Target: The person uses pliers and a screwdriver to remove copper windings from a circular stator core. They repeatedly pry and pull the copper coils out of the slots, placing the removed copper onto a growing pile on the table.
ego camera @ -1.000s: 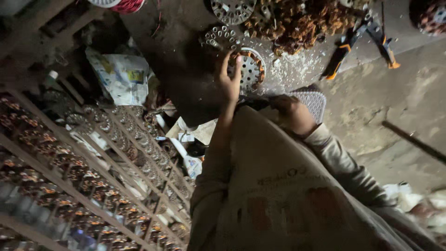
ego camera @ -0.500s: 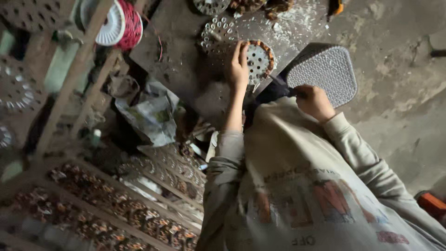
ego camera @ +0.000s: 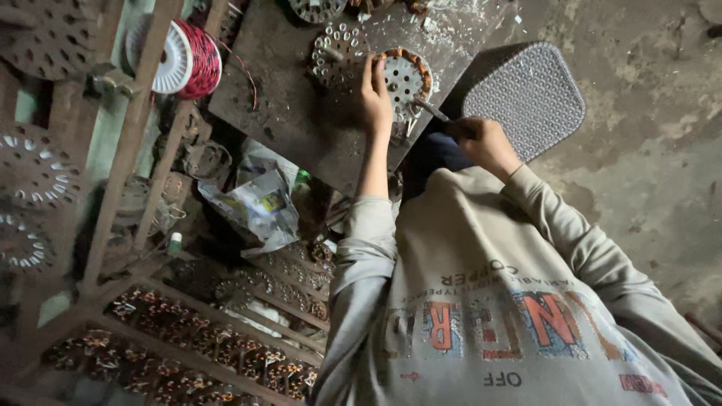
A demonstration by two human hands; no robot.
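Dim workshop, dark metal worktop (ego camera: 301,113) over a stained concrete floor (ego camera: 647,165). On the worktop's near edge sits a round perforated metal stator disc ringed with copper windings (ego camera: 406,75). Left hand (ego camera: 375,98) rests flat against the disc's left side, fingers extended and together, pressing on it rather than wrapping it. Right hand (ego camera: 485,143) is closed in a fist round the dark handle of a thin metal-tipped tool (ego camera: 436,114), whose tip meets the disc's lower right edge. Just left of the disc lies a second bare perforated metal disc (ego camera: 336,51), touching or nearly so, cannot tell which. A third disc (ego camera: 316,9) is cut by the top edge of the view. White shavings (ego camera: 459,19) scatter across the worktop's far corner. Right of the hands, a grey dimpled square stool seat (ego camera: 530,94) stands on the floor. Further left, a red wire spool with white flanges (ego camera: 188,59) hangs by a wooden rack frame (ego camera: 120,173). Crumpled plastic bag (ego camera: 256,203) sits below the worktop. Rows of copper-wound stators (ego camera: 195,353) fill the rack at bottom left. Grey printed sweatshirt (ego camera: 489,316) covers the foreground.
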